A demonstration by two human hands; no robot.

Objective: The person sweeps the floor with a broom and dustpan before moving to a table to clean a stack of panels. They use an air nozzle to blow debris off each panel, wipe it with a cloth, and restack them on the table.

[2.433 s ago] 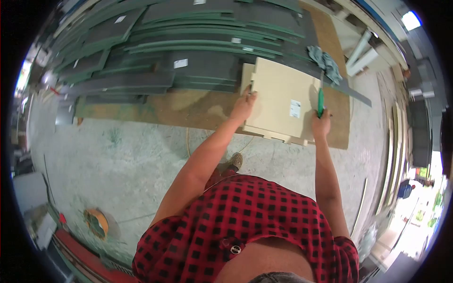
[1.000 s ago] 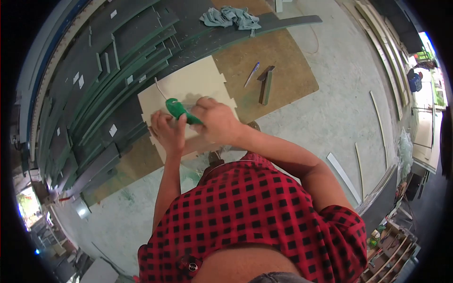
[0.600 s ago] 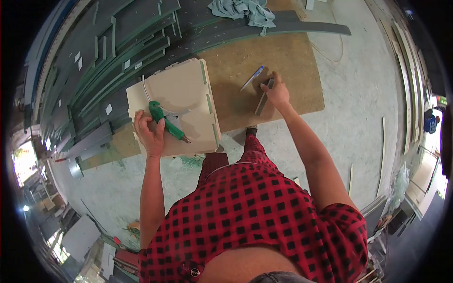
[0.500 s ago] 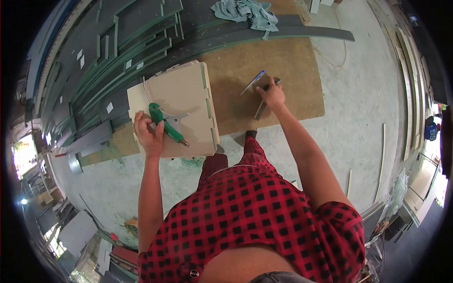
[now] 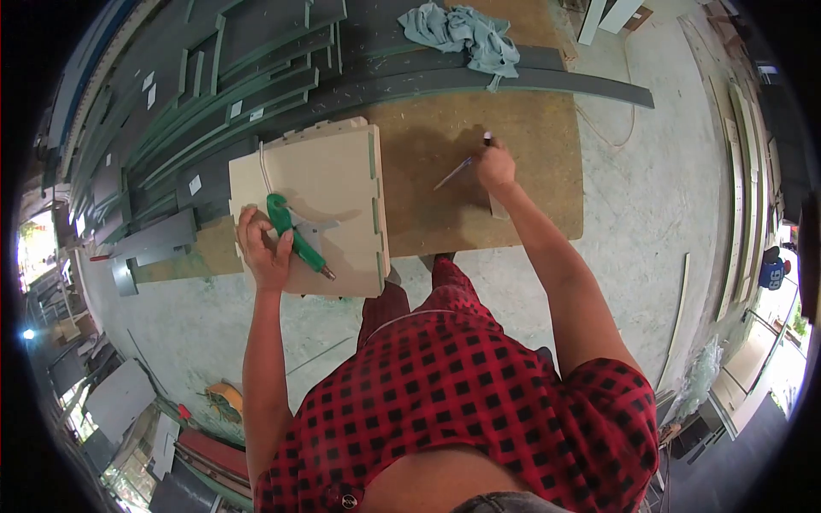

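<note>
My left hand (image 5: 267, 256) is by the left edge of a stack of pale panels (image 5: 329, 162). Its thumb and fingers are closed on a green tool (image 5: 295, 235) with a metal tip and a thin hose, above the top panel. Over the brown board (image 5: 547, 171), my right hand (image 5: 494, 167) grips a dark object with a white end (image 5: 487, 138); the fingers hide most of it. A slim pen (image 5: 451, 174) lies just left of that hand. A pale strip (image 5: 499, 208) shows below the hand.
Dark panels and frames (image 5: 171, 162) are stacked beyond the pale panels. A grey-blue cloth (image 5: 466, 38) rests by a long dark strip (image 5: 590, 84) at the board's far side. Long boards (image 5: 742, 197) stand at right; a person in blue (image 5: 774, 272) is at far right.
My right hand has closed on the dark object and its white end now shows. The long dark piece seen under that hand earlier is no longer visible in the same way. The view has shifted slightly.
</note>
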